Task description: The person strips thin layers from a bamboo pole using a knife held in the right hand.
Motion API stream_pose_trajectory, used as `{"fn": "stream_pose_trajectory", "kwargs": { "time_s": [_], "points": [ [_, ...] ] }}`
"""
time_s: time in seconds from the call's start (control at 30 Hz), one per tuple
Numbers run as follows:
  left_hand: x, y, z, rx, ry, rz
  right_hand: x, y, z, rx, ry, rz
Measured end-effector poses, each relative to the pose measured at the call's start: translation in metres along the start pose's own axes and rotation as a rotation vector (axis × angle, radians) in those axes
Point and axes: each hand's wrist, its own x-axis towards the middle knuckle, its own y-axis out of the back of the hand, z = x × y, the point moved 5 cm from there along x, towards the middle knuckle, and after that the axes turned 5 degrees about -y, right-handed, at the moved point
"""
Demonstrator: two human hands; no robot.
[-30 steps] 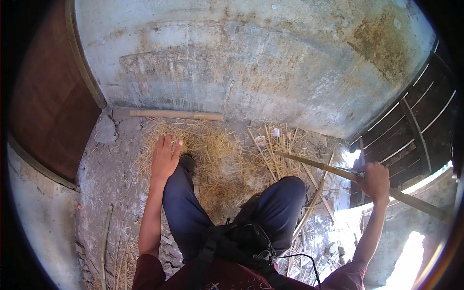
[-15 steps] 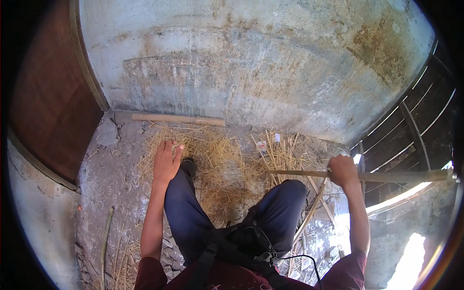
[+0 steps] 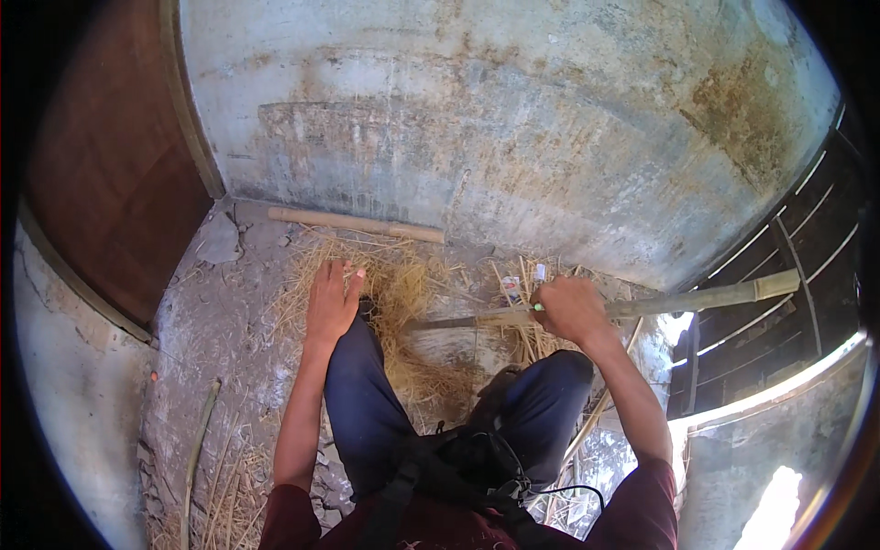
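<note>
Right hand clenched around a bamboo pole, left hand loose by the knee.
The right hand (image 3: 570, 313), right of the frame's centre, grasps the bamboo pole (image 3: 687, 301), which runs from mid-frame, over the straw (image 3: 403, 298), to the right side; a small green bit shows at the fist, too small to identify. The left hand (image 3: 333, 295), left of centre, has its fingers extended and grips nothing visible, near the left knee (image 3: 353, 353). A bamboo length (image 3: 356, 224) lies along the wall's foot, upper left of centre.
</note>
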Motion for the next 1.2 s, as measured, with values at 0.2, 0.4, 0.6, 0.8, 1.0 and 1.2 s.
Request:
{"fn": "stream_pose_trajectory", "kwargs": {
  "time_s": [0.2, 0.4, 0.6, 0.8, 1.0, 1.2],
  "points": [
    [0.000, 0.000, 0.002, 0.004, 0.046, -0.006, -0.021, 0.016, 0.036, 0.020, -0.107, 0.072],
    [-0.007, -0.010, -0.012, 0.017, 0.084, -0.113, -0.077, 0.040, 0.084, -0.137, -0.209, 0.072],
    [-0.005, -0.001, -0.001, 0.036, 0.136, -0.145, -0.085, 0.011, 0.082, -0.236, -0.234, 0.000],
    [-0.004, 0.006, 0.039, -0.011, 0.063, -0.202, -0.072, 0.014, 0.051, -0.235, -0.100, -0.050],
    [0.002, -0.018, -0.006, 0.061, 0.160, -0.244, -0.047, 0.036, 0.020, -0.291, 0.022, -0.057],
    [0.002, -0.008, -0.007, 0.020, 0.120, -0.222, -0.001, 0.057, -0.033, -0.294, 0.170, -0.099]
  ]
}}
